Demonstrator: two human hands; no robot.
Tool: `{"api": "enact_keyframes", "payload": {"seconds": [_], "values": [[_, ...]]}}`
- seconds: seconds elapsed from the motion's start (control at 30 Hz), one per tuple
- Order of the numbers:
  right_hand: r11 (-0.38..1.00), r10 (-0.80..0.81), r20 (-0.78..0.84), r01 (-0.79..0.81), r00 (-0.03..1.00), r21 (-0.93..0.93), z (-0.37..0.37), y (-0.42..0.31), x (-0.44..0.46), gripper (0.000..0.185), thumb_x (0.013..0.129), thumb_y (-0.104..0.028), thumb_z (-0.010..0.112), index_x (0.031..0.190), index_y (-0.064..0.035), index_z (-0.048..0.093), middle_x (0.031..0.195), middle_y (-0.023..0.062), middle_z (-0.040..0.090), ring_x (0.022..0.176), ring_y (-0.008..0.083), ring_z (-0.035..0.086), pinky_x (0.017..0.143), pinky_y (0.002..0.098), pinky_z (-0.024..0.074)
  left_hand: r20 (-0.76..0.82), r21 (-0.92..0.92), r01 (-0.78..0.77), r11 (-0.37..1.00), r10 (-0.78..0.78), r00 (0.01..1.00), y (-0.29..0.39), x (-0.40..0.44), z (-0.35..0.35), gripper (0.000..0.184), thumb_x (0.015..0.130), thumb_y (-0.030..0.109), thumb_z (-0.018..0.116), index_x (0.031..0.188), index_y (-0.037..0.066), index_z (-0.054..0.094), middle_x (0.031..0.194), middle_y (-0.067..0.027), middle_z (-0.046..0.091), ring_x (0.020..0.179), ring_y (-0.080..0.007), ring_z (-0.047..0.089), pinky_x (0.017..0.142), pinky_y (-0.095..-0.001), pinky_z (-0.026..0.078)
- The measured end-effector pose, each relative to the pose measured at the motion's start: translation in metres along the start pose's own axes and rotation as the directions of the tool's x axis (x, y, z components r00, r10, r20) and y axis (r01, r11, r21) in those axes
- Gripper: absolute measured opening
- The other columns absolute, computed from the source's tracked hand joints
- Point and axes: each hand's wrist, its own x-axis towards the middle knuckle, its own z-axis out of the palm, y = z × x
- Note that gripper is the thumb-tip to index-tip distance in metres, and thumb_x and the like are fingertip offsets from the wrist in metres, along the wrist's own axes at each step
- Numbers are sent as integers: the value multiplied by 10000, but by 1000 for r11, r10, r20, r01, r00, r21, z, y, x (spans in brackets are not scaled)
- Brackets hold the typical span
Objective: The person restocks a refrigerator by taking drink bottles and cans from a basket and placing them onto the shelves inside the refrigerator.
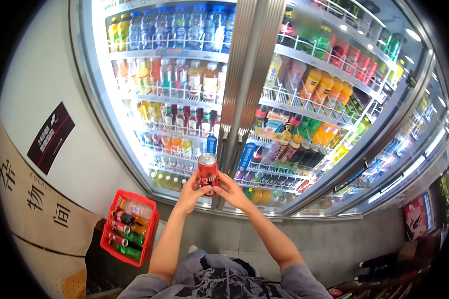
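Observation:
A red soda can [208, 173] with a silver top stands upright between my two hands, held out in front of my chest. My left hand [191, 194] wraps its left and lower side, thumb across the front. From the other side, my right hand [232, 192] grips the can, its thumb also on the front. Behind the can rise the glass doors of a drinks fridge [247, 74], with shelves of bottles and cans. At lower left a red shopping basket [153, 219] holds several bottles and red cans.
A beige cloth curtain [35, 199] with dark characters hangs at the left, beside a white wall bearing a black sign [51, 138]. More glass fridge doors [404, 154] continue on the right. Grey floor tiles [314, 236] lie below, with dark shelving or goods at lower right.

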Motion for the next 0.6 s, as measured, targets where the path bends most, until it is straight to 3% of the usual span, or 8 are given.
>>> {"api": "enact_keyframes", "payload": {"seconds": [0.07,0.13,0.2,0.27,0.4,0.47,0.53,0.6], "values": [[999,-21,-33,19,999,-45,-18,-15,0,580,948,-197,626,1450,-28,392,1414,110,452,1312,212,448,1101,372,355,43,-18,-2,1000,3,999,1,10,8,751,801,29,737,1455,46,368,1266,-48,557,1179,-171,505,994,-350,434],[975,-162,-185,128,969,-182,-31,-27,8,516,947,-172,617,1415,-41,444,1372,98,504,1275,201,485,1062,349,386,36,27,-25,999,24,999,0,19,10,760,792,37,752,1450,41,374,1266,-43,562,1169,-170,512,981,-343,444],[966,-226,-471,132,853,-224,-44,-15,23,420,931,-142,615,1325,-31,520,1301,109,563,1186,202,545,987,354,442,63,44,-18,999,15,998,4,26,10,779,783,41,764,1454,44,368,1277,-43,560,1178,-171,508,984,-341,443],[957,-237,-639,64,731,-282,-53,-14,35,412,908,-169,645,1278,-18,544,1261,134,585,1160,211,561,973,338,447,62,-6,26,1000,-25,998,9,31,11,800,784,40,764,1467,47,348,1299,-43,551,1188,-171,503,997,-345,433],[881,-240,-639,-112,731,-460,-71,6,72,420,872,-234,692,1207,-7,580,1098,132,655,1046,207,623,923,310,473,75,-48,-3,999,6,997,7,38,-8,804,789,38,757,1471,47,332,1313,-48,538,1212,-178,493,1019,-356,416],[922,-44,-656,-222,753,-317,-68,7,90,393,843,-311,721,1074,-5,635,883,98,690,856,200,663,806,302,504,90,-36,-13,999,16,996,8,36,-20,802,793,33,751,1473,45,326,1329,-51,522,1223,-185,486,1029,-363,406],[930,24,-702,-274,712,-247,-71,13,105,388,848,-386,696,739,-20,624,634,44,602,599,140,546,589,326,432,84,-15,15,1000,-14,996,11,34,-29,802,795,30,748,1475,44,323,1349,-51,503,1230,-189,480,1036,-365,396],[941,145,-707,-318,692,-119,-74,23,115,409,863,-366,670,653,-28,576,564,27,521,551,127,477,544,343,376,111,-14,7,1000,-6,994,14,34,-32,804,797,33,748,1477,46,321,1363,-48,488,1231,-192,482,1034,-361,396]]}}
